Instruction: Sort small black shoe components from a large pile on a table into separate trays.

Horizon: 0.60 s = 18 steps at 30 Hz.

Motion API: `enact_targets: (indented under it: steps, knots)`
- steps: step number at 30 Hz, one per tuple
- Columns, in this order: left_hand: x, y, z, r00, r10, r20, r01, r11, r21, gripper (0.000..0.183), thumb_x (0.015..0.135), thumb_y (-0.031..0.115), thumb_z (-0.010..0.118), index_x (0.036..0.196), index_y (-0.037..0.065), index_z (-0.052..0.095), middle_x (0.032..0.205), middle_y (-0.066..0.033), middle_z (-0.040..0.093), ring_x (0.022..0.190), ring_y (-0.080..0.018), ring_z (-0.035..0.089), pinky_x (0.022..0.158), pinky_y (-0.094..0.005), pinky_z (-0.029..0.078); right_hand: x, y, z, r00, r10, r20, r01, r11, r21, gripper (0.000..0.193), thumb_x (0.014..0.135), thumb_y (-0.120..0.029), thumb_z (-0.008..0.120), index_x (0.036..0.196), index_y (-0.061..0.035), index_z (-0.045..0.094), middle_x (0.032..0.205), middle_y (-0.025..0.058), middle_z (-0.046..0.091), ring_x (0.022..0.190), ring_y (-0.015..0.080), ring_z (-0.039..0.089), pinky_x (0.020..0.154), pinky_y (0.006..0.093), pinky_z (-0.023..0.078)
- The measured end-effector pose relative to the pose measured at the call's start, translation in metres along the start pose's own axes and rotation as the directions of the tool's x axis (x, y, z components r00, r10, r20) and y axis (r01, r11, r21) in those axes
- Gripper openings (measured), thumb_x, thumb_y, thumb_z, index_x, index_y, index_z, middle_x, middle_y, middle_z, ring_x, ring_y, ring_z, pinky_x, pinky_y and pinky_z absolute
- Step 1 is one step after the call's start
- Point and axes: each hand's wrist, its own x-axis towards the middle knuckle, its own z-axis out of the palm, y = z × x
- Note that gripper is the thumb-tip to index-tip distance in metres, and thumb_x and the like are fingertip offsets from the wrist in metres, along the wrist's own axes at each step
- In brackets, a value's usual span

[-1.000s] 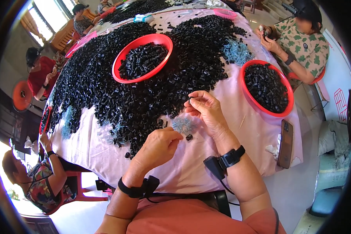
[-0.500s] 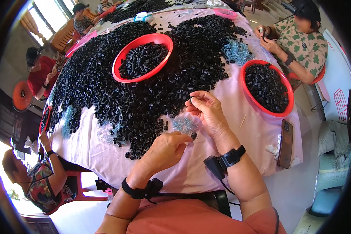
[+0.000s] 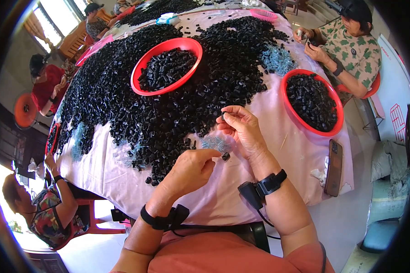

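My right hand (image 3: 242, 129) is raised over the table with thumb and fingertips pinched on a small black plastic piece (image 3: 223, 115). Lower and to the left, my left hand (image 3: 191, 168) is curled, its index finger stretched toward another small black piece (image 3: 225, 156) at its tip; the thumb side partly hides the grip. Between the hands, on the pink cloth, lies a little heap of clear bluish bits (image 3: 215, 144). A large spread of loose black pieces (image 3: 168, 132) begins just beyond my left hand.
A red basin (image 3: 135, 82) of black pieces stands amid the spread, and another red basin (image 3: 284, 98) is at the right. A phone (image 3: 334, 168) and a thin stick (image 3: 284, 141) lie on the cloth (image 3: 269, 182). Several people sit around the table; bluish bits (image 3: 278, 60) lie farther right.
My left hand has shifted slightly up and left, and the black piece at its fingertip has moved up a little. My right hand stays in place. The person at the right has moved their hands slightly.
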Motion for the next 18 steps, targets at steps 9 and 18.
enact_targets:
  steps: [9,18]
  knots:
    - [0.005,0.011,0.015,0.993,0.09,0.075,-0.088,0.996,-0.034,0.03,0.08,0.0,0.061,0.109,0.003,0.069,0.072,-0.0176,0.064,0.063,-0.0296,0.064,0.062,-0.0375,0.051,0.0,0.001,0.0,1.0,0.004,0.017,-0.004,1.0,-0.019,0.015,0.093,-0.014,0.068,0.107,-0.0085,0.066,0.09,0.0053,0.071,0.075,0.0111,0.068,0.068,0.0223,0.053]
    - [0.006,0.012,0.005,0.999,0.016,0.047,-0.015,1.0,-0.025,0.029,0.081,0.002,0.06,0.107,0.002,0.07,0.071,-0.0185,0.064,0.062,-0.0317,0.064,0.062,-0.039,0.051,0.0,0.0,-0.001,1.0,0.014,0.014,-0.013,0.999,-0.038,0.015,0.093,-0.014,0.068,0.107,-0.0082,0.066,0.092,0.0057,0.071,0.076,0.0113,0.068,0.067,0.0226,0.053]
